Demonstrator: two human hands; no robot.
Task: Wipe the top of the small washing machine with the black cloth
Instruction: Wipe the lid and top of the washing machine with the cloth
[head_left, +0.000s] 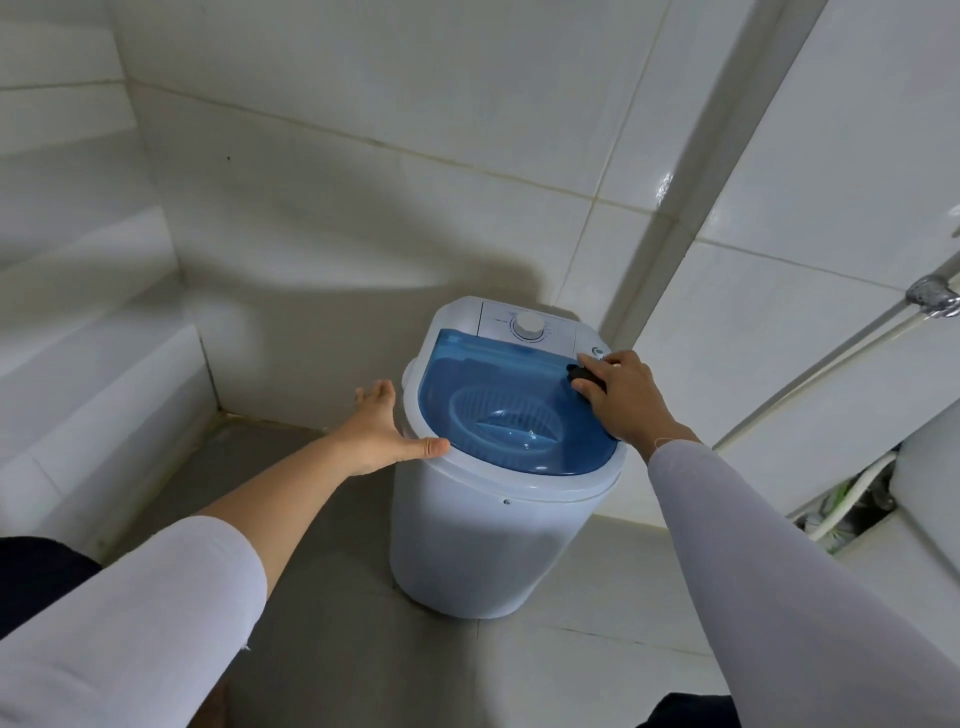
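Note:
A small white washing machine (483, 545) stands on the floor in a tiled corner. Its top has a clear blue lid (498, 395) and a white dial (530, 325) at the back. My right hand (626, 397) lies on the lid's right rear part, fingers curled over a bunched black cloth (583, 378) pressed against the lid. Only a small part of the cloth shows under the fingers. My left hand (382, 428) is spread flat with straight fingers against the machine's left rim, thumb on the front edge.
White tiled walls close in behind and to the left. A white pipe (691, 208) runs up the wall behind the machine. A metal tap fitting (935, 296) and hoses sit at the right. Grey floor (322, 519) lies in front.

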